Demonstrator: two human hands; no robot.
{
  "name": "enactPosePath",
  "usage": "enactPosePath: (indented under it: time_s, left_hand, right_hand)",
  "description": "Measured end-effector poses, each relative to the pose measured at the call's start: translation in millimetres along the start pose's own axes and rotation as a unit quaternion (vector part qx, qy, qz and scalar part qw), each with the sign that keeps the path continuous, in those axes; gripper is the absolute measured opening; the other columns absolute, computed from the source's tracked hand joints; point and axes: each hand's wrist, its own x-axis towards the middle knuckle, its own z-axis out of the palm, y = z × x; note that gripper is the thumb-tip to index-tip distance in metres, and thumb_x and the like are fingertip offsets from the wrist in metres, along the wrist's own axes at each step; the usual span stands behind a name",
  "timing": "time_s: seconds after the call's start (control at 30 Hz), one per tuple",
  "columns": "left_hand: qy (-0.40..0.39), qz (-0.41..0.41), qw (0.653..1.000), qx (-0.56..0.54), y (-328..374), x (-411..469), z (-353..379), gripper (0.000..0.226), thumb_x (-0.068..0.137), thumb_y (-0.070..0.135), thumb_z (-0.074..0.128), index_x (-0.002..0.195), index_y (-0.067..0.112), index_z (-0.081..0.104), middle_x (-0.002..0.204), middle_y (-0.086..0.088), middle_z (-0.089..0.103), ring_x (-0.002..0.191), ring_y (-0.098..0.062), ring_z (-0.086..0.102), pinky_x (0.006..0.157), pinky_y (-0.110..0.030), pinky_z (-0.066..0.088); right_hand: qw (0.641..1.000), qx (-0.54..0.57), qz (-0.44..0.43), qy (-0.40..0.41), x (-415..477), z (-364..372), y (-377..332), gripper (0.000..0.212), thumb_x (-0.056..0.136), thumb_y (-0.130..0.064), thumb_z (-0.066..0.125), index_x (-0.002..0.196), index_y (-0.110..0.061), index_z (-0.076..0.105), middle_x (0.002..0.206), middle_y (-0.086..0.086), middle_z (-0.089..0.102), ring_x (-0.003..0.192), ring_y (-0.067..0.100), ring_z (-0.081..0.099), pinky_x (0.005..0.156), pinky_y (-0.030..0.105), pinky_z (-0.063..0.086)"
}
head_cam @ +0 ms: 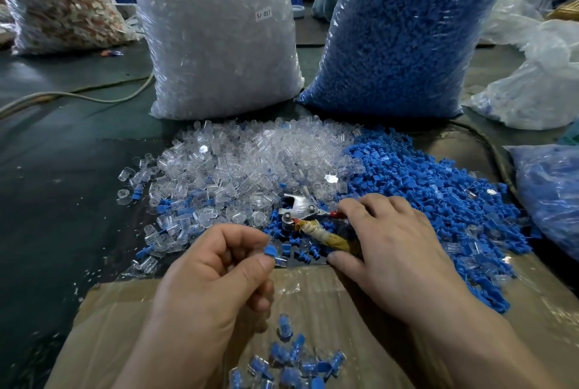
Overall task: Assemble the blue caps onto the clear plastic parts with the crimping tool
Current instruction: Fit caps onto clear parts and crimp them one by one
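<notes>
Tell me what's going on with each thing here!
Left hand: pinching a blue cap on a clear part.
Right hand: resting on the crimping tool, not gripping it.
Crimping tool: lying on the pile.
Clear parts bag: full, upright.
Blue caps bag: full, upright.
Finished pieces: loose in the cardboard box.

A bag of reddish scraps [62, 0] stands at the table's [56, 200] far left corner, a pale cable [78, 95] curling across the dark top beside it. Crumpled clear bags [532, 75] pile along the right edge, and flattened cardboard [313, 310] covers the near edge.
</notes>
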Motion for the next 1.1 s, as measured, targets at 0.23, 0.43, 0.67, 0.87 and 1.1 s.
enactPosePath:
  time_s: [0.23, 0.43, 0.67, 0.87, 1.1]
  left_hand:
    - [0.007, -0.053, 0.997, -0.064, -0.3, -0.5, 0.9, 0.015, 0.065, 0.011, 0.072, 0.078, 0.017, 0.073, 0.059, -0.016, 0.06, 0.043, -0.023, 0.053, 0.043, -0.033, 0.05]
    - [0.026, -0.03, 0.997, -0.059, -2.3, 1.9, -5.3, 0.014, 0.067, 0.014, 0.072, 0.078, 0.022, 0.072, 0.062, -0.014, 0.062, 0.044, -0.02, 0.053, 0.042, -0.032, 0.047]
    - [0.025, 0.035, 0.998, -0.036, -4.1, 5.9, -15.0, 0.015, 0.068, 0.016, 0.07, 0.08, 0.024, 0.073, 0.072, -0.01, 0.067, 0.058, -0.016, 0.061, 0.046, -0.023, 0.05]
    - [0.015, 0.068, 0.998, -0.012, -3.5, 4.5, -19.4, 0.016, 0.07, 0.02, 0.067, 0.084, 0.026, 0.073, 0.073, -0.012, 0.068, 0.055, -0.014, 0.062, 0.045, -0.02, 0.05]
    - [0.027, 0.097, 0.995, 0.01, -6.1, 5.6, -20.2, 0.017, 0.071, 0.028, 0.073, 0.089, 0.029, 0.072, 0.078, -0.007, 0.07, 0.06, -0.013, 0.064, 0.047, -0.021, 0.051]
  right_hand:
    - [0.999, -0.012, 0.025, 0.026, 3.5, -1.1, -3.0, 0.053, 0.077, -0.062, 0.05, 0.122, -0.035, 0.046, 0.1, -0.007, 0.046, 0.096, 0.017, 0.034, 0.092, 0.039, 0.033]
    - [0.991, 0.092, -0.014, 0.092, -8.2, -11.3, -4.5, 0.054, 0.075, -0.057, 0.041, 0.125, -0.035, 0.04, 0.099, -0.013, 0.047, 0.093, 0.011, 0.043, 0.079, 0.03, 0.038]
    - [0.989, 0.1, -0.105, 0.042, -19.6, -20.8, -10.8, 0.04, 0.075, -0.057, 0.044, 0.11, -0.039, 0.051, 0.09, -0.021, 0.055, 0.083, 0.003, 0.05, 0.073, 0.027, 0.047]
    - [0.984, 0.11, -0.128, 0.048, -22.6, -22.4, -11.6, 0.049, 0.077, -0.055, 0.045, 0.119, -0.031, 0.056, 0.101, -0.017, 0.059, 0.094, 0.006, 0.054, 0.079, 0.025, 0.048]
    - [0.983, 0.112, -0.136, 0.041, -22.1, -20.3, -10.8, 0.055, 0.077, -0.059, 0.042, 0.125, -0.034, 0.049, 0.107, -0.019, 0.056, 0.097, 0.005, 0.051, 0.082, 0.02, 0.038]
